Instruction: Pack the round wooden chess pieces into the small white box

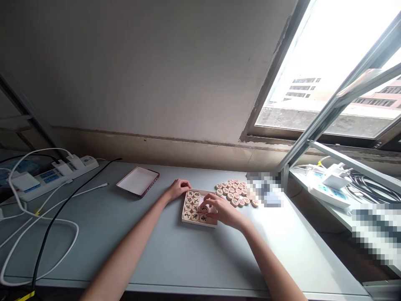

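Round wooden Chinese chess pieces [188, 207] with dark characters fill the left and lower part of a shallow open box [199, 223] on the desk. At the box's far left corner, my left hand [178, 188] has its fingers curled against the rim, holding it. My right hand [219, 207] reaches over the box's right side, with thumb and fingers closed around a Chinese chess piece [204, 209]. That hand partly hides the right part of the box. Just beyond it lies a loose group of Chinese chess pieces [231, 195], many with red characters.
A box lid [138, 180] lies inside up at the left. White and black cables [50, 223] trail from a power strip [52, 177] along the left side. Metal frame posts [285, 179] and a blurred item [266, 192] stand right, with another power strip [328, 194] beyond.
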Tool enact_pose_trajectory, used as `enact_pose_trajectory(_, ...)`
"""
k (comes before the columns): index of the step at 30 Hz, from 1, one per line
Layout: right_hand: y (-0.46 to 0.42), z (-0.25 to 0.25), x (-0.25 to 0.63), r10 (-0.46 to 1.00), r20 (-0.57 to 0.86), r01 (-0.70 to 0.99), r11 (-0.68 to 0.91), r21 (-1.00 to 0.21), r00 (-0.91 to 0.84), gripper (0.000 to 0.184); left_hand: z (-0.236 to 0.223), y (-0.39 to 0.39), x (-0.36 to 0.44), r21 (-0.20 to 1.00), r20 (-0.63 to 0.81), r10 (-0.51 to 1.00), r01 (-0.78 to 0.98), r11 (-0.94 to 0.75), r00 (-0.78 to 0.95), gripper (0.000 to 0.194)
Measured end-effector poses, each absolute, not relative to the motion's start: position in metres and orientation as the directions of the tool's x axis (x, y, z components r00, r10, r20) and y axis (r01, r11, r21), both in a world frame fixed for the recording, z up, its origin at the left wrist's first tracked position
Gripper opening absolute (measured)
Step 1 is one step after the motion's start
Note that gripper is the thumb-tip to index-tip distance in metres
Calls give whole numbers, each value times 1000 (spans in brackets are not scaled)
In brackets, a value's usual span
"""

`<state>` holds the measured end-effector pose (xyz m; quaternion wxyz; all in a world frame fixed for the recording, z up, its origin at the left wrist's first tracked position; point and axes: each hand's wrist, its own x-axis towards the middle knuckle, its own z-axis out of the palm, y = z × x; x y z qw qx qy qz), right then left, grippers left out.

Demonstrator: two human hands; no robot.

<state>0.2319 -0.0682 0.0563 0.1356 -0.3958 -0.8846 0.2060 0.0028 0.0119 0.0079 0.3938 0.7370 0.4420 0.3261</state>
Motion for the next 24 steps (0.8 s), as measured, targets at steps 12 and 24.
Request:
enact_pose_trajectory(12, -57, 71, 271, 854, 214, 780, 520, -347, -474, 23, 13, 8, 5, 900, 99, 913, 357, -252, 396, 16)
enact_pose_trajectory(24, -59, 58, 270, 862, 223, 800, 507, -321, -456, 6, 10, 12, 4, 886, 69, 914, 397, -241, 400, 18)
